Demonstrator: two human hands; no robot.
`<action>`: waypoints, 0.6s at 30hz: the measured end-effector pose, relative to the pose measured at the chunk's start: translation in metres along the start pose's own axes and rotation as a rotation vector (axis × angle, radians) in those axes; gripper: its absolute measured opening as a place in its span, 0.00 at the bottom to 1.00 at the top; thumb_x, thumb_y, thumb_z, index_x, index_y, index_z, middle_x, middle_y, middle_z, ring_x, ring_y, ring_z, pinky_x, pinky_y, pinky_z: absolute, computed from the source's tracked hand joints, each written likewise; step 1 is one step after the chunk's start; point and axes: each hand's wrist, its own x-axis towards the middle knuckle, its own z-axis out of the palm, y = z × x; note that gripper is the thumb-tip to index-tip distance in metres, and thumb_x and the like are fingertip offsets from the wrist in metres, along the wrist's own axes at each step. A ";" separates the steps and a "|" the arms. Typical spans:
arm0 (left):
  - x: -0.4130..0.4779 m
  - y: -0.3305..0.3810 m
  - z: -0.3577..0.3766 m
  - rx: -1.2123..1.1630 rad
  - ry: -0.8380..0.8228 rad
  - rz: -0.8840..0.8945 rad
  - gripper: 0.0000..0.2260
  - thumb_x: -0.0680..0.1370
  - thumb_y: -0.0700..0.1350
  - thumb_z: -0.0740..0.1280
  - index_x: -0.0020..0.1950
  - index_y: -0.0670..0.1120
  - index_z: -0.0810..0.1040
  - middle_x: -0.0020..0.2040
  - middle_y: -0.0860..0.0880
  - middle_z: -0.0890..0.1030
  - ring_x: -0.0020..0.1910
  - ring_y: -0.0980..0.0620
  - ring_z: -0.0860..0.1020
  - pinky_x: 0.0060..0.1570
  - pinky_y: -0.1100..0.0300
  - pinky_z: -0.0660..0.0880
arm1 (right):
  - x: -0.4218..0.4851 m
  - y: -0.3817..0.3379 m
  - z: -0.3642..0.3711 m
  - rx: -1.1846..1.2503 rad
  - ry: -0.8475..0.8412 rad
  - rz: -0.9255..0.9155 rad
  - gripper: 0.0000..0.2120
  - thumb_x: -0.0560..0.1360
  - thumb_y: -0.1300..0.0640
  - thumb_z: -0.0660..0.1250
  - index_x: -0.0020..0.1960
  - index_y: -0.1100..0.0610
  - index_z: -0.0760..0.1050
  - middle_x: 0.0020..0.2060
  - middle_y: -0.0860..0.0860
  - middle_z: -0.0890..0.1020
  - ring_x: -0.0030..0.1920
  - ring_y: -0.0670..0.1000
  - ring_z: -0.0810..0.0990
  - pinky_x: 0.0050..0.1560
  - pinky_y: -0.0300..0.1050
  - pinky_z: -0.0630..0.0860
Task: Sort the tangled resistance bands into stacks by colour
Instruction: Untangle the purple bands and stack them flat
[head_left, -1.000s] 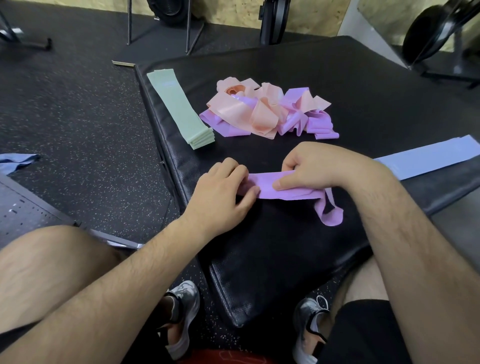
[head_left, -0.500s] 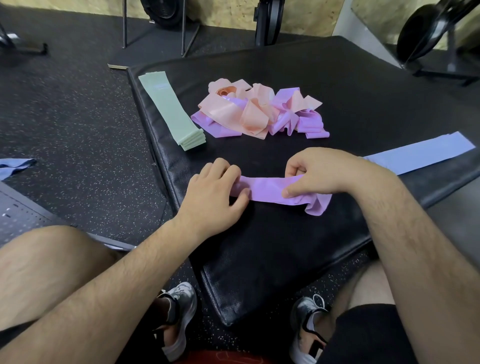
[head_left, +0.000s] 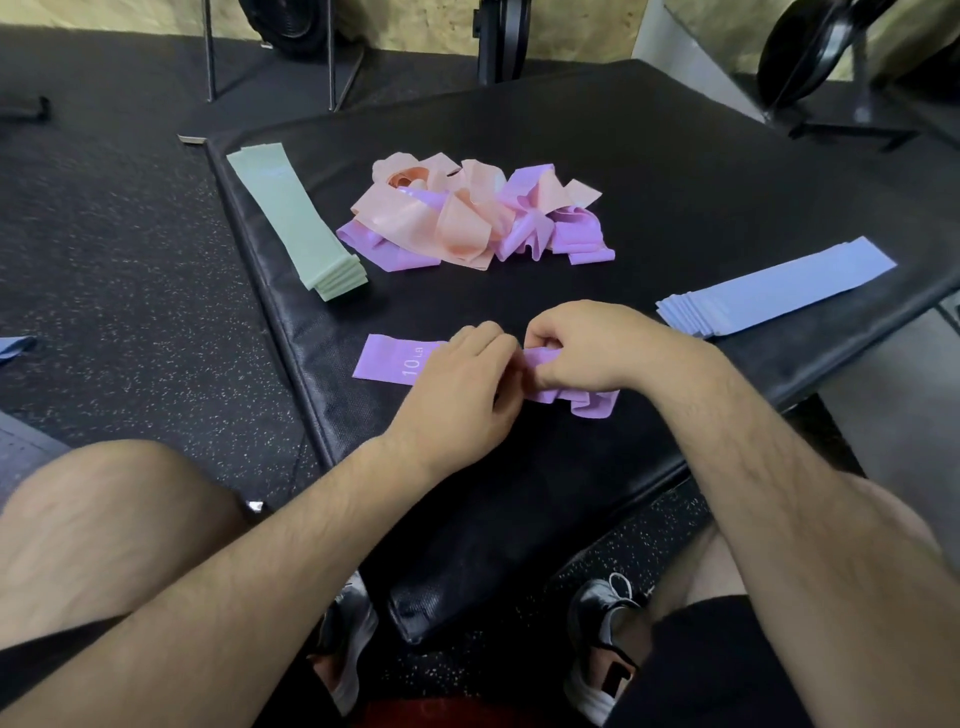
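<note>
Band: flat purple rubber resistance band on black padded bench, near centre.
Long axis: left-right; left end flat, right end bunched.
Fingers: left hand and right hand curled, pinching its middle.
Bunched end: under right hand.

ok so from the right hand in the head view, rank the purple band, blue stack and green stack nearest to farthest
1. purple band, gripped in the right hand itself.
2. blue stack, just off to its right.
3. green stack, away on the far left.
</note>
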 end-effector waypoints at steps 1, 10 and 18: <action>0.001 -0.001 0.003 0.017 -0.002 -0.009 0.03 0.76 0.41 0.64 0.46 0.42 0.76 0.44 0.48 0.75 0.41 0.46 0.70 0.41 0.46 0.72 | 0.001 0.002 0.000 0.020 0.006 -0.007 0.03 0.73 0.58 0.67 0.46 0.52 0.78 0.35 0.51 0.87 0.31 0.57 0.85 0.43 0.53 0.86; 0.003 0.000 0.005 0.074 -0.002 -0.045 0.03 0.76 0.42 0.64 0.48 0.45 0.75 0.45 0.51 0.74 0.42 0.48 0.69 0.40 0.46 0.72 | 0.003 0.021 -0.011 -0.084 0.128 -0.083 0.08 0.70 0.43 0.75 0.41 0.45 0.79 0.39 0.44 0.83 0.42 0.46 0.81 0.43 0.45 0.76; 0.003 0.002 0.005 0.116 -0.011 -0.054 0.04 0.75 0.42 0.61 0.48 0.46 0.74 0.46 0.52 0.74 0.42 0.49 0.69 0.40 0.47 0.71 | -0.010 0.048 -0.024 0.014 0.128 -0.111 0.07 0.74 0.48 0.74 0.50 0.47 0.80 0.42 0.43 0.80 0.43 0.45 0.79 0.42 0.42 0.73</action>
